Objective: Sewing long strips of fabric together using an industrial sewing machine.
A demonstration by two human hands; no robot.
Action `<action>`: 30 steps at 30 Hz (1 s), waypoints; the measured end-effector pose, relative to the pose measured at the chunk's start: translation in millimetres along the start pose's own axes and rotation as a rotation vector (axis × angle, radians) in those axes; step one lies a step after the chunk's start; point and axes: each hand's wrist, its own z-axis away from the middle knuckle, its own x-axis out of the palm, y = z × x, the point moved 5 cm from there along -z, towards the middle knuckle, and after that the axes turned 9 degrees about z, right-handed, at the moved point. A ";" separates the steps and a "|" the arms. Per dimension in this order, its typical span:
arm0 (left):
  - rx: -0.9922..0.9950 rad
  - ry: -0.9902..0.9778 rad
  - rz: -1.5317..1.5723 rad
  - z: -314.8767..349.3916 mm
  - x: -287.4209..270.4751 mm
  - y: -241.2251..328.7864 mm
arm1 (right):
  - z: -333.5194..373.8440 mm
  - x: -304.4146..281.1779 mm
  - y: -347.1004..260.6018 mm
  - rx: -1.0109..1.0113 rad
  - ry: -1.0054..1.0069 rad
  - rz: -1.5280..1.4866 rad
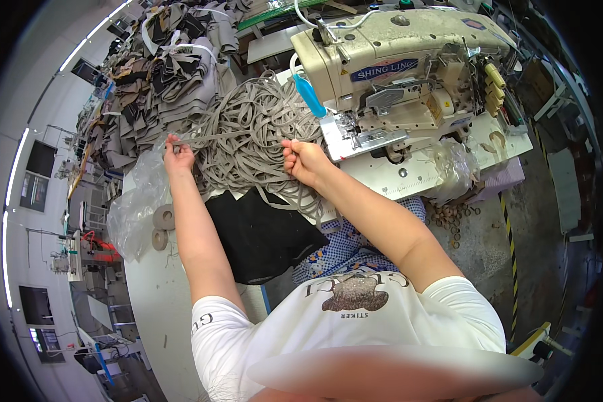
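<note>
A heap of narrow grey fabric strips (251,114) lies tangled on the table in front of me. At its left side my left hand (179,159) is closed, pinching one grey strip (214,138) that stretches rightward across the heap. My right hand (305,163) is curled closed at the heap's right edge, fingertips against the strips. It seems to grip a strip, though whether it is the same one I cannot tell. Just right of that hand stands a cream sewing machine (388,80) with a metal bed plate. Black cloth (261,238) lies between my forearms.
Stacked grey and dark cloth pieces (154,94) rise behind, at the left. A clear plastic bag (137,208) and rolls of grey tape (161,228) lie beside my left forearm. Another plastic bag (452,167) hangs at the table's right edge, above small rings (454,218) on the floor.
</note>
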 end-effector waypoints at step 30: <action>-0.284 -0.560 -0.294 220.0 99.3 -77.6 | 154.3 -85.9 -50.4 -0.604 0.242 1.496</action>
